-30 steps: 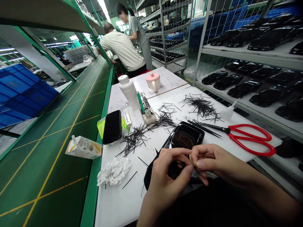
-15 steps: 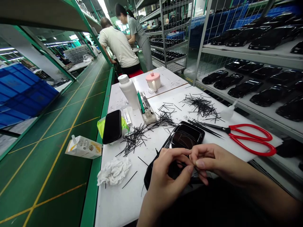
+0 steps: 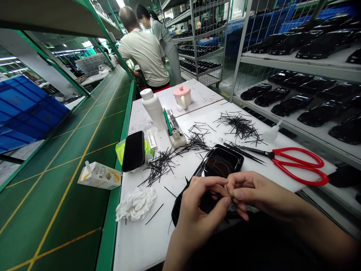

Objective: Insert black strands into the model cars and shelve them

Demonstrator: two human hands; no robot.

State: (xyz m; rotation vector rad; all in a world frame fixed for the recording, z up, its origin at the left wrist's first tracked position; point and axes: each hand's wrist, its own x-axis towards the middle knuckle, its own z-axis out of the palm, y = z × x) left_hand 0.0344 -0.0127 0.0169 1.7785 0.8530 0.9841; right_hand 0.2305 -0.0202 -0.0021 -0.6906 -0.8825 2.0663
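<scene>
A glossy black model car body (image 3: 222,160) lies on the white table, partly covered by both hands. Over its near part, my left hand (image 3: 203,205) has its fingers curled, thumb and fingertips close together. My right hand (image 3: 248,190) is pinched right beside it, fingertips meeting those of the left. Whatever sits between the fingers is too small and hidden to name. Red-handled scissors (image 3: 299,162) lie to the right, with dark tweezers (image 3: 248,154) by their blades. Thin black strips form piles, one beyond the car (image 3: 239,126) and one to its left (image 3: 160,165).
A phone (image 3: 134,151), crumpled tissue (image 3: 136,204) and drink carton (image 3: 100,175) are at the left edge, beside the green conveyor (image 3: 64,158). Farther back stand a white bottle (image 3: 153,109) and pink-lidded cup (image 3: 182,98). Two people are beyond; racks of black car bodies (image 3: 291,105) stand right.
The seated person in the background has straightened and shifted slightly. The markings on the green conveyor have moved a little. My hands have hardly moved.
</scene>
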